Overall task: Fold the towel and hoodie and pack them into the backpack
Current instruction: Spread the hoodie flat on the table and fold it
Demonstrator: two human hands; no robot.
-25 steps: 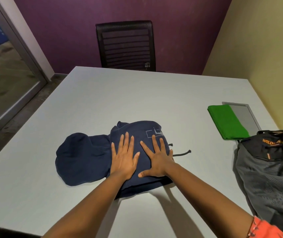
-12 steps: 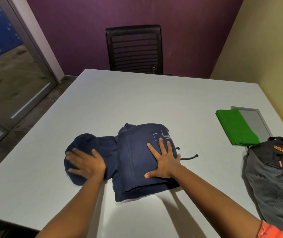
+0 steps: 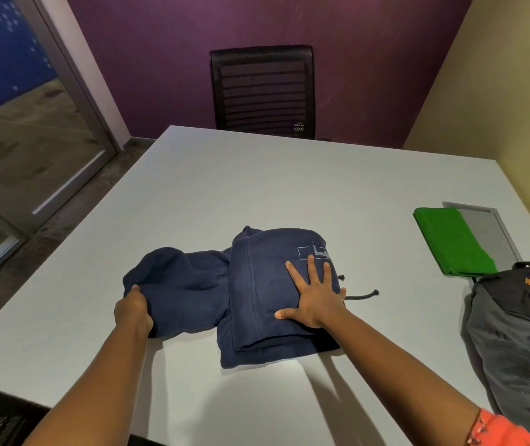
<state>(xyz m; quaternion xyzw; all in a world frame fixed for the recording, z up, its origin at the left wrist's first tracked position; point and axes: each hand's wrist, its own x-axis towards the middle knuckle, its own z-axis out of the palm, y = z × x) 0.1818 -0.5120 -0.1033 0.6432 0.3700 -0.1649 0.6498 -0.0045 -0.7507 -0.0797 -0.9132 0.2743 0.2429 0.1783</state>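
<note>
Hoodie (image 3: pixel 257 284): navy fleece, soft, bulky, light by the look of it, part-folded mid-worktop (image 3: pixel 225 188); hood trails toward 9 o'clock. Right hand (image 3: pixel 313 299) presses flat, fingers straight, on the folded body; left hand (image 3: pixel 133 312) grips the hood edge, the likely place to lift. Towel (image 3: pixel 450 239) and backpack (image 3: pixel 514 333) lie at 3 o'clock.

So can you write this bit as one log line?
step: folding hoodie | left hand: grips hood | right hand: presses hoodie | towel: folded

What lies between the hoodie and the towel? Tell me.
In the head view, mostly bare table. Only the hoodie's dark drawstring trails onto it from the right edge, stopping well short of the green towel.
</note>
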